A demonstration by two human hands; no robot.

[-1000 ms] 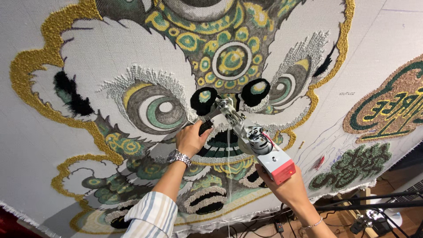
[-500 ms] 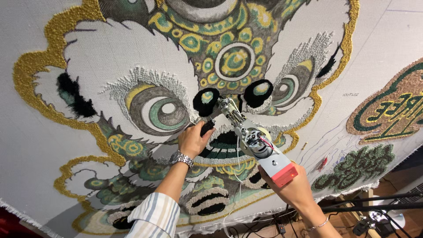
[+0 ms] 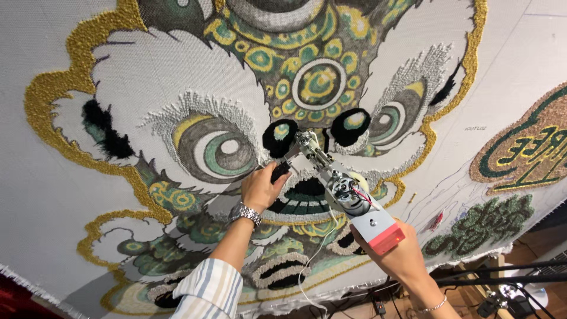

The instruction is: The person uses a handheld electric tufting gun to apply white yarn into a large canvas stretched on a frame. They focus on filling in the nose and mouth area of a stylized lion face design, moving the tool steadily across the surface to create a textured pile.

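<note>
Head view: your left hand (image 3: 263,188) is closed around the black front grip of the tufting gun (image 3: 345,198), and your right hand (image 3: 397,255) clasps its rear under the grey-and-red body. The gun looks rigid and fairly heavy, so take it at both ends. Its needle tip meets the cloth (image 3: 53,195), a taut, yielding sheet bearing a half-tufted lion face. Stands (image 3: 502,274) show below.

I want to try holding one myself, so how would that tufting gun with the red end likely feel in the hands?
The tufting gun probably feels rigid and fairly heavy: it shows a metal frame and a motor. Both the left hand and right hand support it, suggesting it is front-heavy. Its trailing cord looks floppy and may tug.
</note>
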